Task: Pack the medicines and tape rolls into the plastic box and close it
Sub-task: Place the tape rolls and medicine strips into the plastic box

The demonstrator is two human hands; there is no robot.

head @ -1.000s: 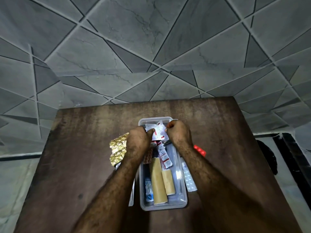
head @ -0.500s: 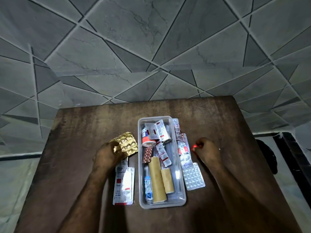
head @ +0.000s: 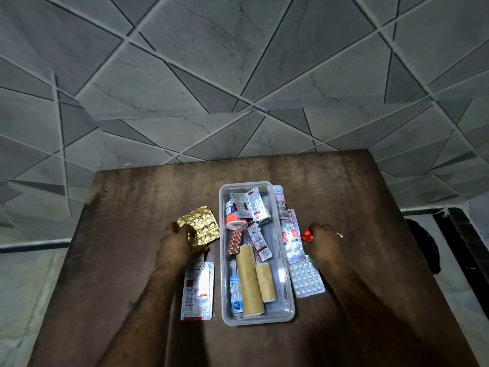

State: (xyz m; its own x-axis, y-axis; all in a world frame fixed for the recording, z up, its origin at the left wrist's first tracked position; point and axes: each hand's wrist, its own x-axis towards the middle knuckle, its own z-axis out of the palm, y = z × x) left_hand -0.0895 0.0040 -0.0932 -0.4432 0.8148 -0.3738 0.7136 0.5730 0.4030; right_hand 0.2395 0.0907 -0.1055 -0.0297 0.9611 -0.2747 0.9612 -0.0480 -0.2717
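Both your hands flank the open plastic box (head: 288, 311) mid-table: left hand (head: 177, 245) fingers pinch the gold blister pack (head: 202, 225), right hand (head: 324, 241) fingertips pinch a red strip (head: 307, 236).

Both bare forearms reached forward from the lower edge of the view, spread apart. The left hand (head: 180, 245) lay palm down with its fingers curled over the near edge of a crinkled gold foil blister sheet (head: 201, 225). The right hand (head: 324, 239) was also palm down, its fingertips pinched on a small shiny red foil strip (head: 307, 236), a ring showing on one finger.
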